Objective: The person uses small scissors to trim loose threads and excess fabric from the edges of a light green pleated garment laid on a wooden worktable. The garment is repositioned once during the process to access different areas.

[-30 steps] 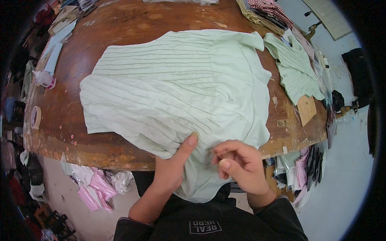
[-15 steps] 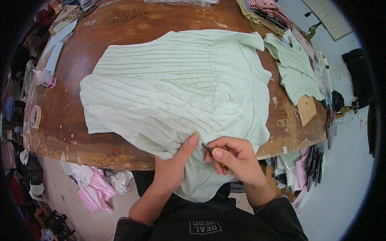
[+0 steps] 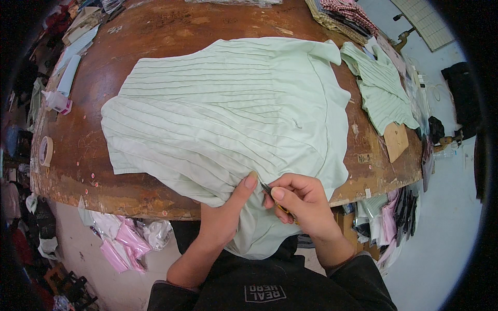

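A pale green pleated garment [image 3: 207, 114] lies spread over the table, its near part hanging over the front edge toward my lap. My left hand [image 3: 224, 210] grips its near edge, thumb on top and the other fingers hidden under the cloth. In my right hand [image 3: 306, 202] are small thread snips [image 3: 266, 188] with dark blades and a yellow handle, held between thumb and fingers. Their tips point at the cloth just right of my left thumb. Whether the blades touch a thread is too small to tell. A dark loose thread [image 3: 298, 126] rests on the garment's right part.
The worn brown wooden table [image 3: 150, 192] carries a tape roll [image 3: 46, 151] and a small white-and-pink bottle [image 3: 57, 102] at left. Another green pleated piece [image 3: 381, 90] and a tan card [image 3: 396, 142] lie at right. Folded fabrics [image 3: 345, 20] are stacked at the far right.
The snips have turned slightly in my right hand, so more of the blades and yellow handle show. The cloth's left end has shifted a little to the left.
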